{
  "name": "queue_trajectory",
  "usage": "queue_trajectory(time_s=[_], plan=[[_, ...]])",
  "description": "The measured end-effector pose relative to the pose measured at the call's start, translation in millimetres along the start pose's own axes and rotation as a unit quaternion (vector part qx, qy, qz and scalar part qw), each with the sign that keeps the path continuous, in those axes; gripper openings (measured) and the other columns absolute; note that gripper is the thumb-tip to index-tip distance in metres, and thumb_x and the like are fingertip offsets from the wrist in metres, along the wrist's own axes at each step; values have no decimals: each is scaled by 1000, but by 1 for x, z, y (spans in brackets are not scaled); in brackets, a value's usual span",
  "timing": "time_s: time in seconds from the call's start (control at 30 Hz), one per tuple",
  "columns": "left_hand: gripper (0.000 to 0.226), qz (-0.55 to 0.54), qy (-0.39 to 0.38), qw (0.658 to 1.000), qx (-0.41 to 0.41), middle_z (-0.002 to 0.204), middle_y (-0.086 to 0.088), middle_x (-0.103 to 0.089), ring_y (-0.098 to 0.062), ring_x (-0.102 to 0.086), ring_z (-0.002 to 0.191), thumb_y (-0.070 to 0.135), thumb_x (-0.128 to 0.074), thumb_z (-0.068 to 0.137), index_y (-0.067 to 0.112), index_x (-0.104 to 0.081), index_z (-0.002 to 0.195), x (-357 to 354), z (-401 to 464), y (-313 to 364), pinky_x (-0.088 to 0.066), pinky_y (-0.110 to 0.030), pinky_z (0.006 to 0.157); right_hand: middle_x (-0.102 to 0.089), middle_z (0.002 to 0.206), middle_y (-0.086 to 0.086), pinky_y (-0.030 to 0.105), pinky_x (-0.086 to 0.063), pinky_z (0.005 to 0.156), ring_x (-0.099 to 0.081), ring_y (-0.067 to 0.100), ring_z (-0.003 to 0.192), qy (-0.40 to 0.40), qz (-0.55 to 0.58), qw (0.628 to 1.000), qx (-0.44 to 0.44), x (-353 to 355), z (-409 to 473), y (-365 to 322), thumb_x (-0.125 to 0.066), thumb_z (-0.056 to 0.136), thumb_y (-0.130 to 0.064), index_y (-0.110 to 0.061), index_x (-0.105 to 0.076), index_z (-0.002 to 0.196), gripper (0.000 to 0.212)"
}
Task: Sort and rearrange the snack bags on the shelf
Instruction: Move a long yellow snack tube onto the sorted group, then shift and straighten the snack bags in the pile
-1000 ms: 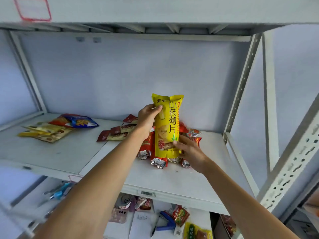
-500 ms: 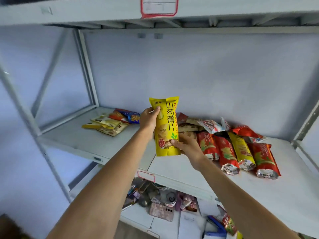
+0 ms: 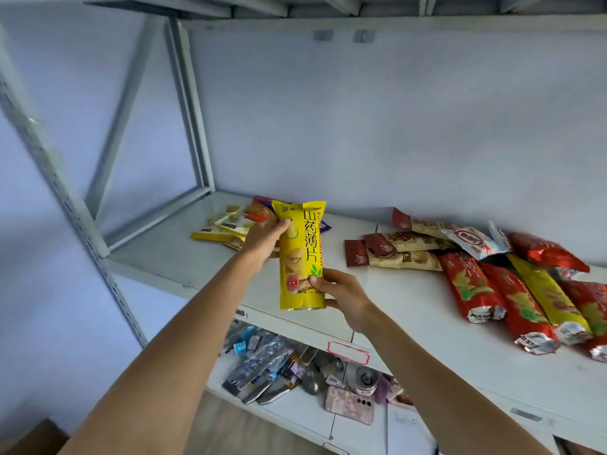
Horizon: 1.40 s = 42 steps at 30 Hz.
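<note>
A tall yellow snack bag (image 3: 300, 254) with red characters is held upright above the white shelf (image 3: 410, 310). My left hand (image 3: 262, 239) grips its upper left edge, thumb on the front. My right hand (image 3: 343, 290) grips its lower right corner. Behind the bag, at the shelf's back left, lies a small pile of yellow and orange bags (image 3: 230, 224). To the right lie brown-and-beige bags (image 3: 399, 254), a white and red bag (image 3: 471, 241), and a row of long red bags (image 3: 473, 287) with a yellow bag (image 3: 547, 293) among them.
A grey upright post (image 3: 193, 119) and a diagonal brace (image 3: 118, 126) close the shelf's left end. The shelf below holds assorted clutter (image 3: 272, 366), including a pink phone-like item (image 3: 349, 405). Another shelf board runs overhead.
The view has swung left and the held yellow bag has travelled left along the shelf, away from the red bag row and toward the left pile. Both hands keep the same hold.
</note>
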State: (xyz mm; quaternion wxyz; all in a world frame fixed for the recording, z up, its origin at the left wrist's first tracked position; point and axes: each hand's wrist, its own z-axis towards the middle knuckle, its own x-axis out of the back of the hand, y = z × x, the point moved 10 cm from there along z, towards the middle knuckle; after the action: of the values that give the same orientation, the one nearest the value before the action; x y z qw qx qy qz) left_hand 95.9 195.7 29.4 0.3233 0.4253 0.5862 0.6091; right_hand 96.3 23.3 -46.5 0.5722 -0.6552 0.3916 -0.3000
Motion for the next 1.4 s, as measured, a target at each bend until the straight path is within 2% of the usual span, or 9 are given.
queue_trajectory(time_s=[0.2, 0.33, 0.47, 0.53, 0.6, 0.87, 1.03, 1.23, 1.4], plan=[[40, 25, 36, 997, 60, 119, -15, -64, -28, -64, 99, 18, -56, 95, 3, -52, 132, 54, 55, -27, -52, -37, 77, -70, 104, 11, 35, -58, 72, -67, 21, 87, 54, -5, 995, -85, -12, 66, 31, -71, 84, -25, -4, -66, 112, 36], [33, 40, 89, 993, 68, 112, -14, -67, -25, -65, 88, 13, -52, 95, 5, -56, 127, 103, 93, -21, -53, -36, 74, -61, 124, 12, 42, -54, 91, -61, 29, 110, 143, -107, 973, -150, -7, 102, 58, -77, 74, -34, -5, -54, 129, 67], [31, 76, 111, 990, 50, 104, -9, -68, -22, -66, 84, 14, -49, 94, 5, -60, 122, 124, 120, -10, -54, -31, 68, -58, 119, 12, 33, -49, 83, -57, 28, 106, 154, -201, 954, -162, -13, 117, 47, -62, 83, -29, -6, -53, 122, 46], [25, 195, 100, 976, 17, 97, -2, -68, -21, -67, 85, 19, -49, 92, 12, -65, 110, 122, 123, -4, -56, -34, 75, -55, 128, 13, 31, -45, 88, -54, 28, 118, 150, -285, 937, -135, -10, 124, 28, -56, 87, -27, -10, -45, 135, 52], [19, 383, 93, 918, -46, 95, 3, -64, -22, -63, 88, 23, -47, 91, 20, -65, 98, 109, 118, 10, -50, -32, 81, -52, 138, 11, 33, -44, 95, -50, 29, 124, 160, -362, 913, -101, -2, 124, 2, -53, 89, -28, -15, -39, 142, 57], [34, 544, -71, 807, -218, 106, -7, -71, -26, -64, 96, 40, -51, 91, 23, -66, 117, 9, 85, 25, -45, -30, 71, -44, 146, 3, 37, -25, 113, -31, 23, 139, 212, -561, 800, 37, 36, 75, -83, -47, 94, -19, -18, -48, 139, 44], [43, 555, -177, 770, -260, 122, -9, -65, -29, -59, 112, 48, -50, 90, 26, -60, 126, -61, 29, 14, -40, -31, 77, -40, 149, 1, 38, -19, 115, -26, 21, 142, 263, -605, 752, -21, 71, -6, -88, -43, 97, -24, -22, -45, 140, 43], [43, 531, -202, 770, -289, 126, -7, -64, -27, -57, 118, 47, -51, 89, 26, -61, 126, -91, -1, 12, -45, -33, 93, -18, 160, 5, 45, -9, 119, -9, 26, 148, 248, -632, 729, -83, 94, -58, -68, -40, 99, -30, -20, -34, 146, 48], [35, 521, -221, 764, -310, 114, -10, -67, -31, -60, 107, 42, -51, 90, 25, -66, 115, -134, -44, 25, -43, -31, 78, -20, 158, 7, 48, -14, 117, -12, 30, 146, 273, -616, 728, -126, 140, -118, -54, -41, 99, -32, -17, -33, 147, 51]])
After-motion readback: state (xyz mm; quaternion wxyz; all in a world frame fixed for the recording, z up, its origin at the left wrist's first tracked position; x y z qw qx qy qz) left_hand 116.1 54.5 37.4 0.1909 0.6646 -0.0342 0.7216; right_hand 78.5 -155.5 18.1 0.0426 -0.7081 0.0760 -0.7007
